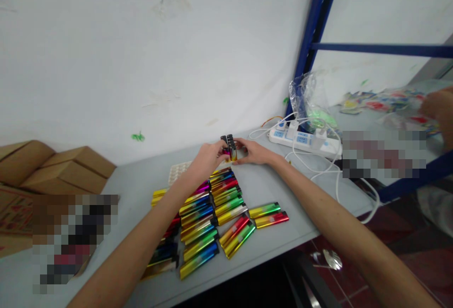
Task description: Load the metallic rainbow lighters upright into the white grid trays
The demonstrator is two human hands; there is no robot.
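Beyond the rows of lighters, toward the wall, my left hand point(208, 157) closes its fingers on the left side of a small upright group of lighters point(232, 151) with black tops. My right hand point(255, 152) grips the same group from the right, thumb low and fingers behind. Part of the group is hidden by my left fingers. Shiny lighters point(228, 197) in gold, red, green, blue and pink lie in rows below my hands. A pale tray with small holes point(177, 172) shows partly behind my left wrist.
A white power strip point(306, 141) with plugs and looping white cables sits at the right, beside a blue metal frame point(304, 62) and a clear plastic bag point(311, 95). Cardboard boxes point(71, 171) stand at the left. Another person's hand point(439, 109) shows at the far right.
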